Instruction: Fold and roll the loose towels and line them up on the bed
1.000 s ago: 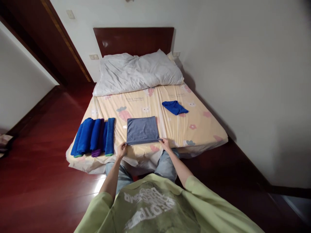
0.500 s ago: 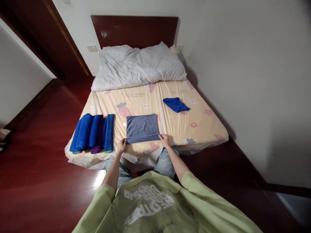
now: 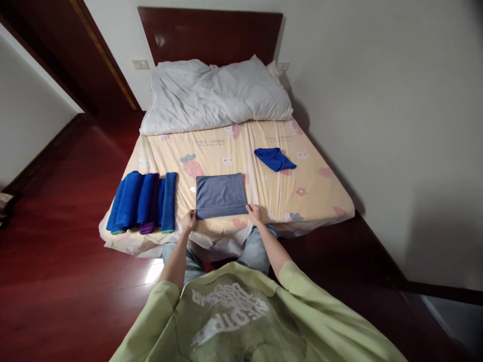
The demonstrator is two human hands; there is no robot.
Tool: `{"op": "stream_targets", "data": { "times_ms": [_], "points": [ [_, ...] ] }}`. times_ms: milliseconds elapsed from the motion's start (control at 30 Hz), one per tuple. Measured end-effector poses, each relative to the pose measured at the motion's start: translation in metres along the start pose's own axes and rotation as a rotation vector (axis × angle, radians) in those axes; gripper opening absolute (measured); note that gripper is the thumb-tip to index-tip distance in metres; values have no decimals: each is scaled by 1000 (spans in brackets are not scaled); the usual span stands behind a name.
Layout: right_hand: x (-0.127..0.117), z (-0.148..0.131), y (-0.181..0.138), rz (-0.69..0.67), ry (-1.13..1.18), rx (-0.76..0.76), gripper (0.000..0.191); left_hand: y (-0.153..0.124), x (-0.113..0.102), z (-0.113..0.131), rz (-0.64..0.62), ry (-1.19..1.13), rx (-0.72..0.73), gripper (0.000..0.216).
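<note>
The big bed (image 3: 320, 196) is in front of me, with a yellow sheet that has pictures on it. A puffy white quilt (image 3: 222, 95) lies across the far end. On the left, near the front edge, there is a row of rolled cloths (image 3: 127, 203), mostly blue, with some purple. Right in front of me the grey cloth (image 3: 221, 188) lies flat on the sheet, between that row and a crumpled blue cloth (image 3: 276, 159) farther off to the right.

My left hand (image 3: 189, 220) has its thumb and fingers pinched on the near left corner of the grey cloth. My right hand (image 3: 254, 213) is pinched on the near right corner. The near edge is turned up into a flat band (image 3: 221, 212) that runs from one hand to the other. A tiny white tag (image 3: 193, 189) sticks out at the cloth's left side.

I think I am at the start of folding or rolling this cloth. The next move seems to call for both hands turning the band away from me together, so it stays straight.

One second ago the turned part was a thin strip; now it is a wider band lying flat. The rolls and the blue cloth have not moved on the sheet.
</note>
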State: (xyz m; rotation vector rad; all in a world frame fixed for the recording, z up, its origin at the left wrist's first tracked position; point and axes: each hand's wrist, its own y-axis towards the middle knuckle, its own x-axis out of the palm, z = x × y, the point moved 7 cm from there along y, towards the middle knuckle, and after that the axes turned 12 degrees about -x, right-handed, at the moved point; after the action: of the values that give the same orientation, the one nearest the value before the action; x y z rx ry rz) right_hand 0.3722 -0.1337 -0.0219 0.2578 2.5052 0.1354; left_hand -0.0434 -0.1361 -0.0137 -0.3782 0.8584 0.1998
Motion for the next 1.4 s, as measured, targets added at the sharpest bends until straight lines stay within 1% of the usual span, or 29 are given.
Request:
{"op": "stream_targets", "data": {
  "times_ms": [200, 400, 567, 767, 1067, 1400],
  "points": [
    [-2, -7, 0, -34, -90, 53, 39, 3, -1, 4, 0, 49, -25, 34],
    [-3, -15, -4, -124, -264, 165, 33, 5, -1, 7, -60, 119, -81, 33],
    [-4, -23, -5, -175, -320, 211, 35, 1, -2, 10, -95, 150, -102, 35],
    [-7, -29, -7, -194, -347, 267, 38, -3, -2, 14, -90, 173, -118, 35],
    [-10, -36, -6, -207, -371, 302, 39, -7, -2, 18, -39, 187, -118, 31],
    [-7, -35, -4, -195, -399, 358, 38, -9, 2, 18, -26, 192, -132, 31]
  ]
}}
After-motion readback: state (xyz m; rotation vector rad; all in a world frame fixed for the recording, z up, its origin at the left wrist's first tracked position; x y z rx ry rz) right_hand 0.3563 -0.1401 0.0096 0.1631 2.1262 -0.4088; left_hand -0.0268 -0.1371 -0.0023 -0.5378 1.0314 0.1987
